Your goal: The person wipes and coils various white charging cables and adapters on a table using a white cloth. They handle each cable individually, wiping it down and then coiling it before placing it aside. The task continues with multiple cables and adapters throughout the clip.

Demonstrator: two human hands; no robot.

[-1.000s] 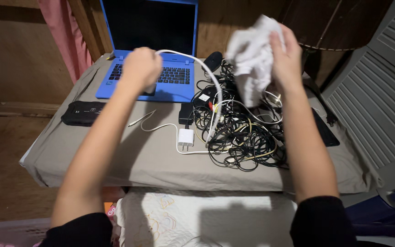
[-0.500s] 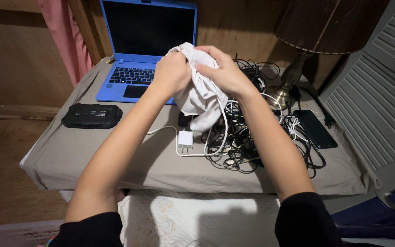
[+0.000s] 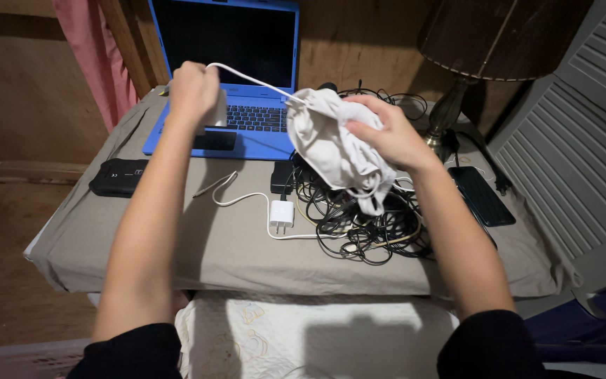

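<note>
So the desk [image 3: 198, 245] has a grey-beige cloth cover hanging over its edges, and pretty much everything lives on top of it. The blue laptop [image 3: 229, 77] sits open at the back against the wooden wall, out of the way, and the lamp [image 3: 489, 42] stands in the back right corner with its dark shade up high. The big black cable tangle [image 3: 359, 224] is dumped in the middle-right, right under my hands, so whatever I lift comes straight out of the pile. My right hand [image 3: 387, 137] is closed around a crumpled white cloth [image 3: 331, 147], fingers pressed into it, and the white cable [image 3: 250, 78] runs into the folds, so the cloth is wrapped around it. My left hand [image 3: 194, 91] is fisted on the other stretch of that cable, held up over the keyboard and off to the side so the cord is pulled taut between the two. A black pouch [image 3: 117, 177] lies flat near the left edge, a dark phone-like slab [image 3: 482, 196] lies on the right, and the little white charger plug [image 3: 281, 213] sits just left of the tangle.
</note>
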